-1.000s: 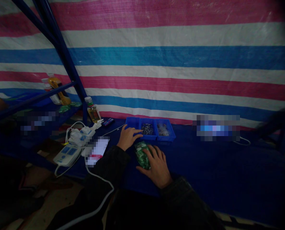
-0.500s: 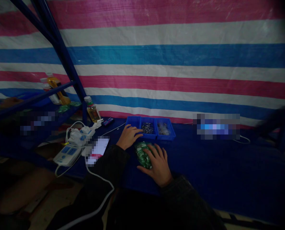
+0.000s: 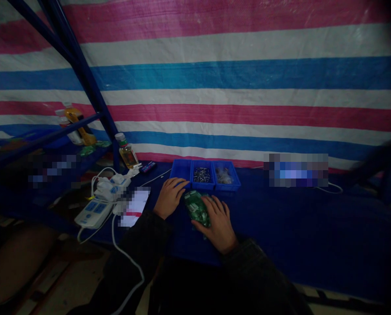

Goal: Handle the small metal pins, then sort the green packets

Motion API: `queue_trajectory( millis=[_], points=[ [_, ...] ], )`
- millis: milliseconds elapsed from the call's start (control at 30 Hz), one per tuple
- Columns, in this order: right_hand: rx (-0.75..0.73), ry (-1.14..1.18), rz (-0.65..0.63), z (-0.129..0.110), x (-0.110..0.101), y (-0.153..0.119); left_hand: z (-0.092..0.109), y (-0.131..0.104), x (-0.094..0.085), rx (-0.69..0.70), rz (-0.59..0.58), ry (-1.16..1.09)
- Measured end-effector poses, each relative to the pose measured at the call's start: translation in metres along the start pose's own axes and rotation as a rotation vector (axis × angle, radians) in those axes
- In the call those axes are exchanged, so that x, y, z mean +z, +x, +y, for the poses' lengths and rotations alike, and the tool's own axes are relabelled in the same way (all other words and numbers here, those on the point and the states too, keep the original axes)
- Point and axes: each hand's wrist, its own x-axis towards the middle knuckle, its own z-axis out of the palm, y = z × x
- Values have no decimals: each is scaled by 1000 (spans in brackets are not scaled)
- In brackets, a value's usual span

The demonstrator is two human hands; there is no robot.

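Observation:
A shiny green plastic packet (image 3: pixel 196 208) lies on the blue table in front of me. My right hand (image 3: pixel 217 223) grips its right side, the thumb at the near edge and the fingers over the top. My left hand (image 3: pixel 170 196) is open, fingers stretched toward the near edge of the left blue tray (image 3: pixel 182 168); whether they touch it I cannot tell. The middle blue tray (image 3: pixel 202 185) holds small metal screw-like pieces (image 3: pixel 202 175). In the right blue tray (image 3: pixel 236 183) are small clear plastic pieces (image 3: pixel 224 176).
Left of my left arm are a phone (image 3: pixel 136 205), a white power strip (image 3: pixel 92 213) with plugs and a trailing cable. A drink bottle (image 3: pixel 127 151) stands by the blue metal frame (image 3: pixel 93 87). A blurred-out lit device (image 3: pixel 297 170) is at the back right. Striped sheeting (image 3: pixel 248 74) hangs behind.
My left hand has drawn back from the trays, left and toward me. The fingers of my right hand have closed in along the right side of the green packet.

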Motion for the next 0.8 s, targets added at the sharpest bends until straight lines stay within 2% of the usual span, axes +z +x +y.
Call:
queue_trajectory(
  millis=[100, 200, 300, 367, 500, 633, 800],
  points=[
    [15, 15, 37, 1, -3, 2, -3, 2, 1, -3, 10, -21],
    [51, 81, 130, 6, -10, 1, -2, 2, 1, 7, 21, -41],
    [152, 176, 250, 16, -19, -6, 0, 1, 0, 18, 24, -48],
    [206, 252, 280, 25, -24, -14, 4, 1, -3, 13, 46, -56],
    [204, 358, 185, 37, -36, -33, 22, -6, -11, -26, 114, -75],
    [117, 269, 0, 37, -45, -47, 48, -29, -12, -16, 66, -180],
    [84, 206, -109, 32, -47, -47, 69, -58, -3, -23, 5, -204]
  ],
)
